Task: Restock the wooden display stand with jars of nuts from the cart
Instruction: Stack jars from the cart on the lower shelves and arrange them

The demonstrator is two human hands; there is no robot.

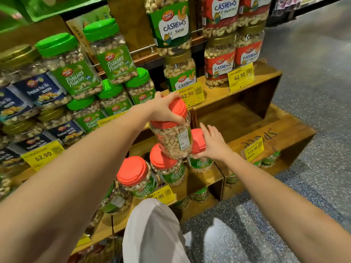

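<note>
at frame centre the left hand (pixel 167 109) grips a jar (pixel 173 138) by its lid, right hand (pixel 213 147) straight-fingered against a shelved jar (pixel 198 139); stand (pixel 245 120) looks part filled.

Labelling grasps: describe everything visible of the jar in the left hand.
The held jar is clear plastic, full of in-shell nuts, with a red lid and a white label facing the camera. It tilts, base over a shelved red-lidded jar. The left hand grips its lid from above; the right hand, fingers spread, is beside its base.
</note>
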